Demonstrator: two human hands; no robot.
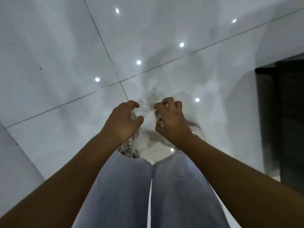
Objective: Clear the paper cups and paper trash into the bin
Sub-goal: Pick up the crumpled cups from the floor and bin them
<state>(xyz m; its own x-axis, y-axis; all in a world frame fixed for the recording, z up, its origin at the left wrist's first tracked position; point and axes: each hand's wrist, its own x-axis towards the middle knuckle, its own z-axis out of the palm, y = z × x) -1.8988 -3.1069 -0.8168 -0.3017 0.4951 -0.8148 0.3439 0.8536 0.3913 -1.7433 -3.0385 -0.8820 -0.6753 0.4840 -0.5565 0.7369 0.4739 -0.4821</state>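
Note:
No paper cup, paper trash or bin shows in this view. I look straight down at a glossy white tiled floor (pixel 69 51). My left hand (pixel 122 121) hovers over my feet with its fingers curled and apart, and it holds nothing. My right hand (pixel 171 120) hangs beside it in the same claw shape. A small grey patch (pixel 158 116) shows between its fingers and thumb. It is too blurred to tell whether it is something held or the shoe below.
My legs in light blue jeans (pixel 125 191) fill the bottom centre, with patterned shoes (pixel 129 149) under the hands. A dark piece of furniture or doorway (pixel 286 116) stands at the right edge. Ceiling lights reflect off the tiles.

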